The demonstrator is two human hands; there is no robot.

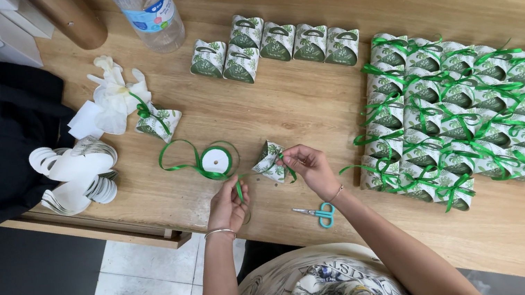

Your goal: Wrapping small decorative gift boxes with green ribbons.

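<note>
My left hand [229, 202] pinches the end of a green ribbon [239, 188] that runs from a white spool [216, 161] on the wooden table [313, 111]. A small green-and-white paper favour box [270, 162] is in the fingers of my right hand [307, 165], with a piece of green ribbon against it. Small teal-handled scissors [319, 214] lie on the table just below my right wrist.
Several ribbon-tied boxes [454, 117] are packed in rows at the right. Untied boxes [274, 45] line the back. One tied box [158, 122], white paper scraps [111, 98], flat white cutouts [74, 176], a plastic bottle [146, 11] and a cardboard tube [70, 16] sit at left.
</note>
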